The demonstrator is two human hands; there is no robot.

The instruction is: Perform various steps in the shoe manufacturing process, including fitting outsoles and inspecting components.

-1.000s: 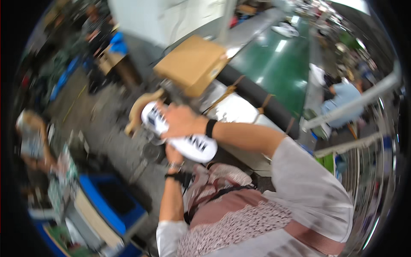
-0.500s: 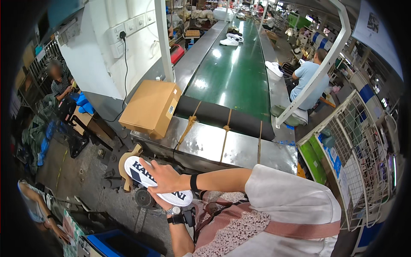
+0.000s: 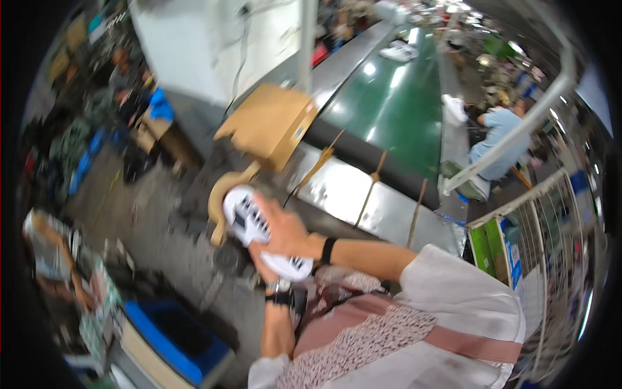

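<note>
While R hand [image 3: 285, 230] holds a white sole [image 3: 241, 217] over the grey floor [image 3: 168, 220], fingers across it, L hand [image 3: 266, 267] touches its near end, fingers mostly hidden, can't tell wide/narrow. Beyond: metal ledge [image 3: 346, 188] w/ cardboard box [image 3: 269, 120], green conveyor [image 3: 392, 104]; wire rack [image 3: 544, 246] to R.

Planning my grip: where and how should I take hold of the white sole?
Probably by both long edges at mid-length, coming from the person's right: the white sole is long and narrow, its broad face toward the camera, and the right hand lies across its middle.
</note>
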